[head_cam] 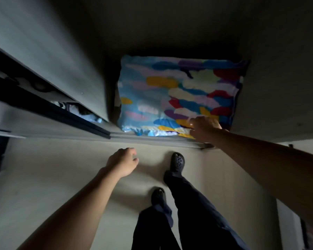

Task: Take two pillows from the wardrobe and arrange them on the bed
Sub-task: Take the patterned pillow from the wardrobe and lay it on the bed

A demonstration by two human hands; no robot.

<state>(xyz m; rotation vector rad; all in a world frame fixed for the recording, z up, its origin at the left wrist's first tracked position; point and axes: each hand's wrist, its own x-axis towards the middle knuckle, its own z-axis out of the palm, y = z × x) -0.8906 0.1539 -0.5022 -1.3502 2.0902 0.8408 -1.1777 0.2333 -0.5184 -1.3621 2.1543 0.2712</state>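
Observation:
A pillow [173, 94] with blue, yellow, red, white and purple patches lies flat on the floor of the open wardrobe [271, 98]. My right hand [204, 128] reaches down to the pillow's near right edge and touches it; whether the fingers grip the fabric is unclear. My left hand [124, 162] hovers over the room floor in front of the wardrobe, fingers loosely curled, holding nothing. A second layer of patterned fabric shows under the pillow's near edge; I cannot tell if it is another pillow.
The sliding wardrobe door [49, 56] stands pushed to the left, with its floor track [152, 138] running across in front of the pillow. Folded clothes [83, 112] show behind the door. My feet in dark clogs [177, 162] stand on the pale floor.

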